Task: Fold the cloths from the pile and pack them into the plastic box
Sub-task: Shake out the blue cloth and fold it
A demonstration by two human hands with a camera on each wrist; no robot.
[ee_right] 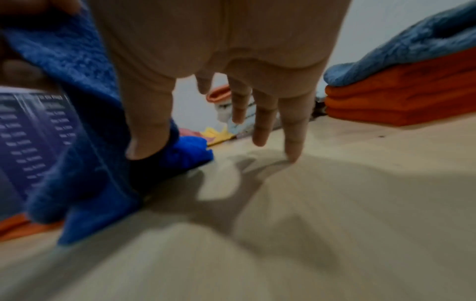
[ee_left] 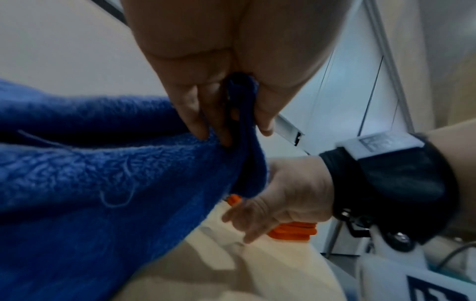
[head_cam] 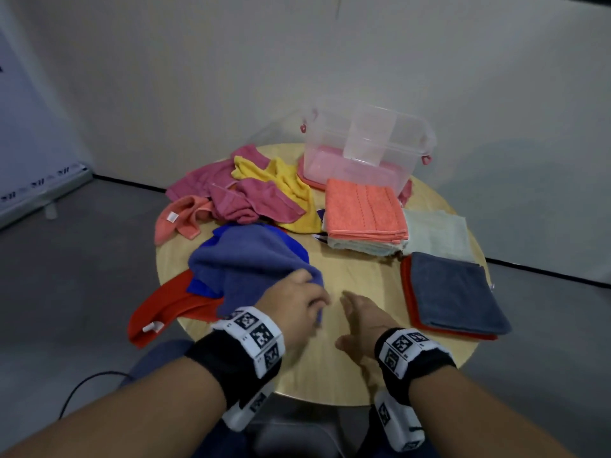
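Head looks down at table (head_cam: 347, 276); wrists close, sharing tabletop.

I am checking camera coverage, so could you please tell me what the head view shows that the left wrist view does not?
Only the head view shows the plastic box, the unfolded pile of pink and yellow cloths, and the folded coral stack on the round table.

Only the left wrist view shows the fingers and thumb pinching a bunched edge of the blue cloth.

Both show the left hand gripping that cloth and the right hand, open and holding nothing.
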